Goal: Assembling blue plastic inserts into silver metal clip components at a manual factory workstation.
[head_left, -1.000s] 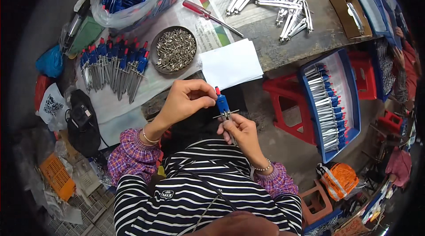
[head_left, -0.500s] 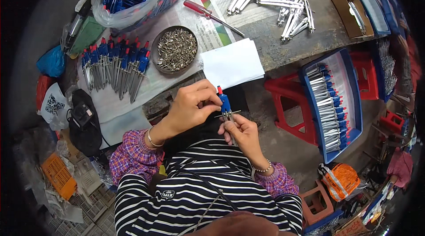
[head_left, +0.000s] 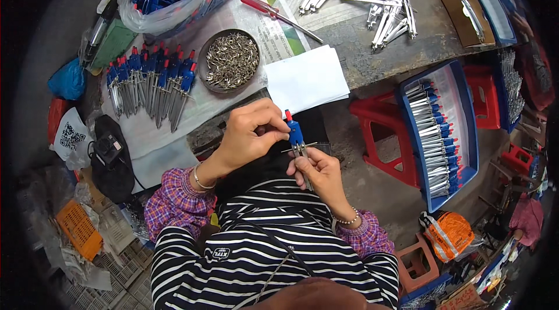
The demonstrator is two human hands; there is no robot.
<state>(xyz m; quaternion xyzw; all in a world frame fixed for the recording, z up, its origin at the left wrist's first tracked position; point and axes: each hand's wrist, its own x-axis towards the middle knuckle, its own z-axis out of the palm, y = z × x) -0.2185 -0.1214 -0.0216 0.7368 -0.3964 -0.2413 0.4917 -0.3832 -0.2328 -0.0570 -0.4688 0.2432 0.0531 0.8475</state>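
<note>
My right hand (head_left: 319, 170) grips the metal legs of a drawing compass (head_left: 296, 131) and holds it upright above my lap. Its head is blue with a red tip, and a thin rod crosses the legs. My left hand (head_left: 253, 132) is closed in a pinch beside the blue head; whatever lies between thumb and finger is too small to make out. Beyond the left hand is a round bowl (head_left: 205, 68) of small metal pieces (head_left: 233, 59). A row of similar compasses (head_left: 154, 80) with blue heads lies left of it.
White paper (head_left: 305, 80) lies at the bench edge, near a red-handled screwdriver (head_left: 279, 17). Loose silver legs (head_left: 384, 4) are heaped behind. A plastic bag (head_left: 137, 16) holds blue heads. At right, a blue tray (head_left: 434, 205) of compasses rests by a red stool (head_left: 387, 161).
Both hands keep nearly the same pose around the compass. The view has shifted very slightly.
</note>
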